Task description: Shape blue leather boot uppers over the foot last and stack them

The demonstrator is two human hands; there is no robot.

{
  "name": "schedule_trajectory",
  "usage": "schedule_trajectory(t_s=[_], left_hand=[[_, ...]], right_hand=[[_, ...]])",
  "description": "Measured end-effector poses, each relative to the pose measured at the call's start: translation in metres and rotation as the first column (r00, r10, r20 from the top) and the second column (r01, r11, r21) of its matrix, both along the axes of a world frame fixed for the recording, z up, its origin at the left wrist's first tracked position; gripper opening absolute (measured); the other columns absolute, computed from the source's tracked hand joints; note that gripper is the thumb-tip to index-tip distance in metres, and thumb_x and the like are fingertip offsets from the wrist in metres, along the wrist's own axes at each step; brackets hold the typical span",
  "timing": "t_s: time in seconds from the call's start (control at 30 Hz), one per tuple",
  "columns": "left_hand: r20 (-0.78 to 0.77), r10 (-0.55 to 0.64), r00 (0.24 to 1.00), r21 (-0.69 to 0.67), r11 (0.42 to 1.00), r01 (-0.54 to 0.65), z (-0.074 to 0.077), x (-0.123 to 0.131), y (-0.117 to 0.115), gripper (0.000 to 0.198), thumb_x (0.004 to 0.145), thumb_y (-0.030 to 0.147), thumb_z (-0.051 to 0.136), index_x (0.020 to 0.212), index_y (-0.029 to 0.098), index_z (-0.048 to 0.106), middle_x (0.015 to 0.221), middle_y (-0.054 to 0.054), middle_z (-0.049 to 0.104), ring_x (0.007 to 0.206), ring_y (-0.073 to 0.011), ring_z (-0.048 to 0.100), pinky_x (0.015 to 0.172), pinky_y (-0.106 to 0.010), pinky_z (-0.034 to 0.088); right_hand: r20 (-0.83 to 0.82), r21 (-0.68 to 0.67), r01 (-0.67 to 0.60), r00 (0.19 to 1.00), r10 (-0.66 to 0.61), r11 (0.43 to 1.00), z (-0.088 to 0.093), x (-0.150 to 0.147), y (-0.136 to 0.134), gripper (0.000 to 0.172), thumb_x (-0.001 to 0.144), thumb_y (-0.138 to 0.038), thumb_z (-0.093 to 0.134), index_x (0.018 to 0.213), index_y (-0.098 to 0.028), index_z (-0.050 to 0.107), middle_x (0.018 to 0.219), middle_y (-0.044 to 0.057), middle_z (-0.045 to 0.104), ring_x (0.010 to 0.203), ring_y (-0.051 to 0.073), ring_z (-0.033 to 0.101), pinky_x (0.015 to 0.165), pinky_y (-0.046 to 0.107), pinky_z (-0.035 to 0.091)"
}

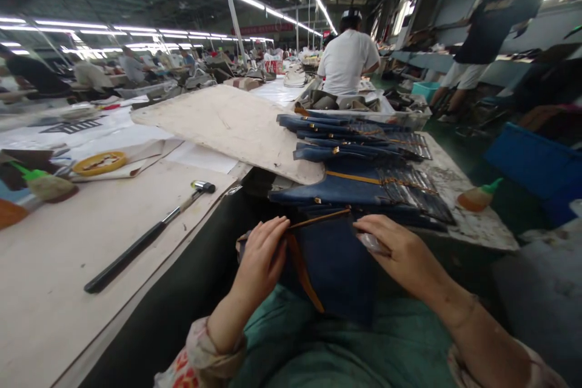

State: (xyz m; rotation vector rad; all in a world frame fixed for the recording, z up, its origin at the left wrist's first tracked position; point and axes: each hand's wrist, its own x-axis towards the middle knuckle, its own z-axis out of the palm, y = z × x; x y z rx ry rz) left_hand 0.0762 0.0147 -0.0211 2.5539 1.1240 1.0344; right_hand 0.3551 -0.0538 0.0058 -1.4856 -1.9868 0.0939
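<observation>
A dark blue fabric piece (339, 260) with a brown strap (304, 273) and a thin brown edge lies over my lap. My left hand (264, 254) grips its left side, fingers bent over the upper edge. My right hand (400, 248) is at its upper right corner, closed around a small pale, shiny thing (373, 244) whose kind I cannot make out. Whether those fingers also pinch the fabric is unclear. Just beyond both hands, similar blue pieces (350, 188) with brown straps and small metal fittings lie in overlapping stacks.
On the left table (136, 218) lie a black-handled hammer (150, 242), a yellow round dish (99, 162) and a green-tipped bottle (48, 185). Another green-tipped bottle (479, 195) lies at right. A pale board (227, 121) slants behind. A person in white (348, 60) sits ahead.
</observation>
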Motion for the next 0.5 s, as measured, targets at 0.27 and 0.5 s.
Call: schedule_trajectory(t_s=[0.27, 0.5], left_hand=[[-0.333, -0.166, 0.928, -0.019, 0.985, 0.169, -0.038, 0.049, -0.016, 0.044, 0.091, 0.019, 0.041, 0.135, 0.019, 0.041, 0.136, -0.006, 0.050, 0.128, -0.0194, 0.041, 0.111, -0.043, 0.024], [-0.443, -0.192, 0.876, 0.052, 0.970, 0.238, -0.041, 0.056, -0.019, 0.045, 0.091, 0.021, 0.043, 0.135, 0.029, 0.043, 0.140, -0.005, 0.046, 0.130, -0.0224, 0.039, 0.111, -0.046, 0.019]], right_hand=[[-0.153, -0.223, 0.191, 0.962, -0.228, 0.956, -0.096, 0.015, -0.058, 0.026, 0.089, -0.037, 0.044, 0.090, -0.020, 0.065, 0.094, 0.006, 0.069, 0.087, 0.018, 0.067, 0.076, 0.026, 0.055], [-0.260, -0.218, 0.233, 0.922, -0.286, 0.948, -0.130, -0.003, -0.090, 0.035, 0.090, -0.030, 0.044, 0.121, -0.021, 0.056, 0.128, 0.008, 0.057, 0.118, 0.020, 0.053, 0.098, 0.033, 0.046]])
